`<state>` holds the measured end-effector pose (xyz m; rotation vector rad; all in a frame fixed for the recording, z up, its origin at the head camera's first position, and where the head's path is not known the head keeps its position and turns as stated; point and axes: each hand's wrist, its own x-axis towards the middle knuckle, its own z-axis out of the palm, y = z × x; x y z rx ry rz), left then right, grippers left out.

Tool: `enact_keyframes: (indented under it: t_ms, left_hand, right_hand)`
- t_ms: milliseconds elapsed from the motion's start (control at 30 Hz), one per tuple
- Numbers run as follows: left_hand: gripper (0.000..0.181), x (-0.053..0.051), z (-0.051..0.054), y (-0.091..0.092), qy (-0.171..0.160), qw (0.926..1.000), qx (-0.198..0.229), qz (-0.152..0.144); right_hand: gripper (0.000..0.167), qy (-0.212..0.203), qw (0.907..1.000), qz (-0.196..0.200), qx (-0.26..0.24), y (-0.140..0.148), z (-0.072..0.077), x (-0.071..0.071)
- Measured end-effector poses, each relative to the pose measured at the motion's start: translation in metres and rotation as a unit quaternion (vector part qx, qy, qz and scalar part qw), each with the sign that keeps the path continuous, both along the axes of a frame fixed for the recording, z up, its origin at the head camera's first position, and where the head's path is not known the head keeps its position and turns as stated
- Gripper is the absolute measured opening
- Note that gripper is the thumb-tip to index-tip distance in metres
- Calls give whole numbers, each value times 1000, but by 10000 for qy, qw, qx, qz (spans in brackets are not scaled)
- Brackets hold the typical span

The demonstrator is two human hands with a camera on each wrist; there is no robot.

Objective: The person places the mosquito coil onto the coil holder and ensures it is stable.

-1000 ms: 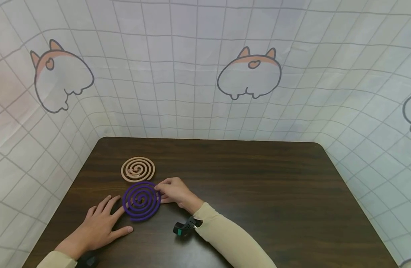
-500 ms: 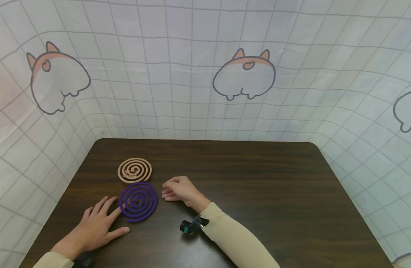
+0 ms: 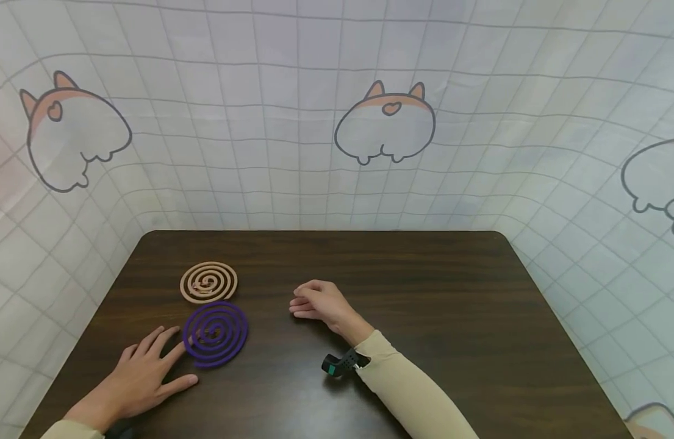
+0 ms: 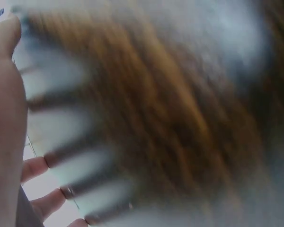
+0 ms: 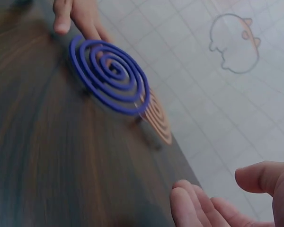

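Observation:
A purple spiral mosquito coil [image 3: 216,334] is on the left part of the dark table, just in front of a tan mosquito coil [image 3: 207,282]. The right wrist view shows the purple coil [image 5: 114,71] raised off the tabletop; what bears it is mostly hidden. My left hand [image 3: 136,375] lies with spread, straight fingers beside it, the index finger reaching under the coil's left side. Further right, my right hand [image 3: 326,305] hovers near the table, apart from both coils, with loosely bent fingers and nothing in them. The left wrist view is mostly blurred tabletop.
A dark wood-grain table [image 3: 424,317] fills the lower view. White grid-patterned cloth [image 3: 293,152] with cartoon animal prints hangs around its back and sides. A black wrist strap device [image 3: 339,364] sits at the right wrist.
My right hand has let go of the purple coil's right edge and drawn away to the right. The left hand stays by the coil; the head view has turned slightly right.

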<state>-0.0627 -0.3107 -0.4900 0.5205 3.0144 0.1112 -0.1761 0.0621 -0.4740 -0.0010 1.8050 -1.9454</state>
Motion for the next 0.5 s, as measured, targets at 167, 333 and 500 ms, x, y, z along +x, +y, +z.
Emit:
enact_keyframes:
  t_ms: [167,333,500]
  left_hand:
    - [77,2,0,-12,-55,10000,-17,51]
    - [81,6,0,-26,-127,9998,95,123]
    - [89,8,8,-38,-70,9993,280,235]
  right_hand:
    - [39,81,10000,-19,-36,22,3,0]
    - [41,173,9998,-1,117,49,4,0]
    - [44,364,9980,52,520,81,10,1]
